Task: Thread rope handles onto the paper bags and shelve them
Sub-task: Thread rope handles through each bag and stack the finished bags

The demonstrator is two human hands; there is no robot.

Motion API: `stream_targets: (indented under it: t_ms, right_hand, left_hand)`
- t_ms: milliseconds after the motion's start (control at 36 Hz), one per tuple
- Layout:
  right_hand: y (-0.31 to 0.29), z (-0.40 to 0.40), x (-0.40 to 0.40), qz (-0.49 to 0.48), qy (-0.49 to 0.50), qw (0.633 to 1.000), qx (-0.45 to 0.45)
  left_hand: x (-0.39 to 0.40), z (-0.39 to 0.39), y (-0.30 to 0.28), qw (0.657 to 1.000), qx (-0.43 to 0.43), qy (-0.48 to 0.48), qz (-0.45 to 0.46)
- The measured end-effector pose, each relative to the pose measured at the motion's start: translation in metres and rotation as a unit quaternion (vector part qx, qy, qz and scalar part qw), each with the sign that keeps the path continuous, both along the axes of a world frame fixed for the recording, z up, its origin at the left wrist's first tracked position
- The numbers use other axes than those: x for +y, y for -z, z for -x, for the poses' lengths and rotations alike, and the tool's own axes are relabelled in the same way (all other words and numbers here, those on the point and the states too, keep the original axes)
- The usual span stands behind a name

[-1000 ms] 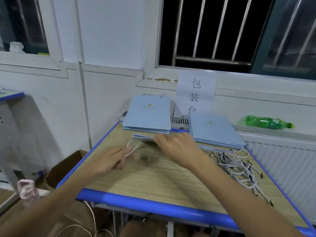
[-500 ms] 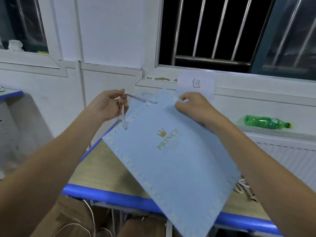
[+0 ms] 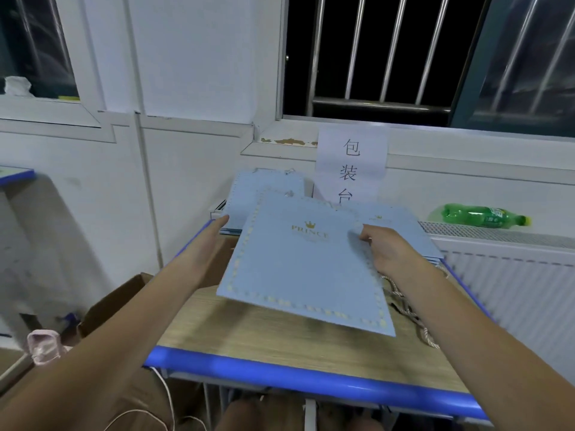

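A light blue paper bag (image 3: 305, 269) with a gold crown logo hangs flat and tilted over the wooden table (image 3: 249, 337). My right hand (image 3: 384, 251) pinches its right edge, thumb on top. My left hand (image 3: 211, 241) lies stretched out with straight fingers along the bag's left edge, and I see no grip. A bit of rope handle (image 3: 289, 194) shows at the bag's far end. Behind it lie a left stack of bags (image 3: 245, 197) and a right stack (image 3: 395, 217). Loose rope handles (image 3: 407, 309) lie at the table's right, partly hidden by my right arm.
A paper sign (image 3: 351, 169) hangs on the wall behind the table. A green bottle (image 3: 482, 216) lies on the radiator ledge at right. An open cardboard box (image 3: 115, 303) and a pink object (image 3: 43, 343) sit on the floor at left.
The bag has come down from chest height towards the back left stack and now lies nearly flat. My left hand has let go of the rope handle and stretched out.
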State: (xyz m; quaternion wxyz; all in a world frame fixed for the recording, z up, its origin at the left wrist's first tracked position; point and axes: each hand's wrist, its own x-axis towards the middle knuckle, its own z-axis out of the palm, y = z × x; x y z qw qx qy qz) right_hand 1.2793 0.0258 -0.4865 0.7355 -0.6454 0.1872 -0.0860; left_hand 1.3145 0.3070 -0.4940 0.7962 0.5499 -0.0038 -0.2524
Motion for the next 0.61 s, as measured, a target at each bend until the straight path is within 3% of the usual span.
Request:
stream_targets:
  t_ms: [83,167,278,500,611]
  right_hand:
    - [0.004,-0.006,-0.002,-0.037,0.021,0.999,-0.022]
    - [0.000,-0.001,0.008,-0.113,-0.002,0.993,-0.042]
    - [0.002,0.009,0.031,-0.157,-0.050,0.985,-0.043]
    - [0.013,-0.005,0.058,-0.024,-0.090,0.993,-0.069]
    - [-0.016,-0.041,0.057,0.023,-0.042,0.991,-0.126]
  left_hand:
    - [0.011,0.007,-0.002,0.998,-0.043,0.052,-0.014]
    - [0.012,0.011,-0.005,0.990,-0.108,0.002,-0.088]
    - [0.010,0.009,-0.005,0.983,-0.144,-0.060,-0.099]
    - [0.006,-0.013,-0.002,0.965,-0.194,-0.146,-0.097]
    - [0.000,-0.042,-0.024,0.958,-0.209,-0.175,-0.083]
